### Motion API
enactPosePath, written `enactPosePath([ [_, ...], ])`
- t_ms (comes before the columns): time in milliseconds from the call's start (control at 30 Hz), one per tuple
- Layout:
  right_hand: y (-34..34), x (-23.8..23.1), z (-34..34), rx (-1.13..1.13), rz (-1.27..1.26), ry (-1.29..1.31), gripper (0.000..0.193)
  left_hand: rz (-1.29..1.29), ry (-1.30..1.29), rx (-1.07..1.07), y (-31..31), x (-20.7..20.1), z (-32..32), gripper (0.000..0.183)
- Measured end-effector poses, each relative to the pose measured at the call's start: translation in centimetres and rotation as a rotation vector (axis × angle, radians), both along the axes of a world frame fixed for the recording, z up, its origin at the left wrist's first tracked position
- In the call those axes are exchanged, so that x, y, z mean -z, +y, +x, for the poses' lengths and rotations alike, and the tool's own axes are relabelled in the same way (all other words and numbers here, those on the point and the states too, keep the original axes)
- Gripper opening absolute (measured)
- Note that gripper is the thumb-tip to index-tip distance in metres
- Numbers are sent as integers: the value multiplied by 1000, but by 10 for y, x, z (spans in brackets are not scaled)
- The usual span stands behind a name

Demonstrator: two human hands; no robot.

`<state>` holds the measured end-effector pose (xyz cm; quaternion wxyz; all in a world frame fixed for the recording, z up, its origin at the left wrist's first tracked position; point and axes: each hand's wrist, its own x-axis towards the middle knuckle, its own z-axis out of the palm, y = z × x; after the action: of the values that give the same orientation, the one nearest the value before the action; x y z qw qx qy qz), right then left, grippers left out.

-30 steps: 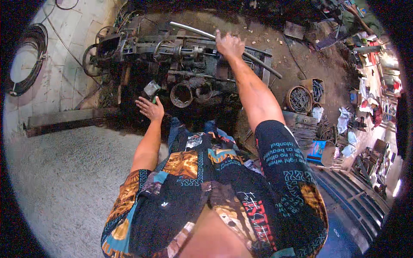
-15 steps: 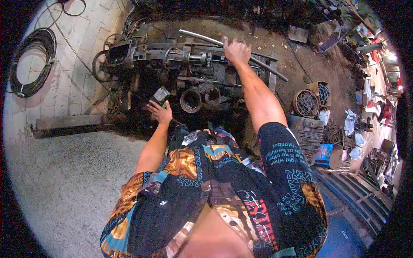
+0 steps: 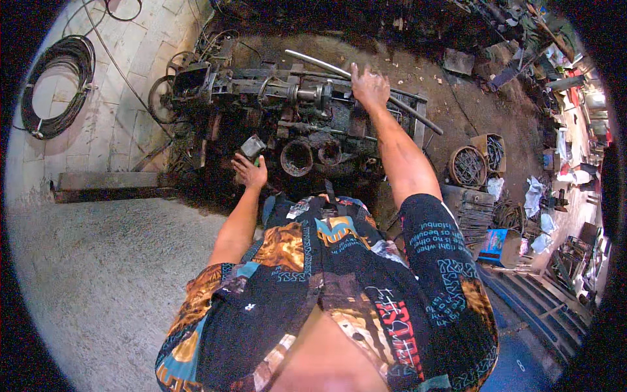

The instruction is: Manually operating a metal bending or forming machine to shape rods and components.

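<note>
A long grey metal rod (image 3: pixel 313 61) lies slanted across the far side of a dark, greasy machine (image 3: pixel 277 91). My right hand (image 3: pixel 369 89) is on the rod near its middle, its fingers bent over the far side and partly hidden. Closer to me, my left hand (image 3: pixel 251 172) has its fingers spread beside a small grey box-shaped part (image 3: pixel 253 145) on the machine's near side. A bit of green shows between that hand and the box. Right of it, a round open metal cylinder (image 3: pixel 296 159) faces me. A bright spindle-like part (image 3: pixel 305 95) sits above.
A coil of black cable (image 3: pixel 31 91) hangs on the left wall. A long beam (image 3: pixel 111 181) lies at the left. To the right stand a round basket of metal pieces (image 3: pixel 467 166), a cardboard box (image 3: pixel 495 151), stacked rods (image 3: pixel 475 210) and a blue box (image 3: pixel 494 245).
The whole view has shifted slightly, so the machine sits a little farther right and lower. Both hands keep nearly the same places on the rod and by the box-shaped part.
</note>
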<state>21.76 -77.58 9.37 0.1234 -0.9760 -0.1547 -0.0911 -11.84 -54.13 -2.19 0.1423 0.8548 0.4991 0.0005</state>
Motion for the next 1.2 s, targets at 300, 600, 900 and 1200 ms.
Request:
enactPosePath([
  [300,-20,-16,-27,-241,104,-280,35,-41,62,5,4,7,-7,94],
  [600,-26,-14,-27,-208,185,-368,33,-129,61,-9,6,7,0,95],
  [900,-27,-8,-27,-204,114,-281,40,-174,6,26,8,5,-3,96],
  [1200,-28,-8,-25,-223,107,-231,41,-107,-78,74,12,15,-10,94],
])
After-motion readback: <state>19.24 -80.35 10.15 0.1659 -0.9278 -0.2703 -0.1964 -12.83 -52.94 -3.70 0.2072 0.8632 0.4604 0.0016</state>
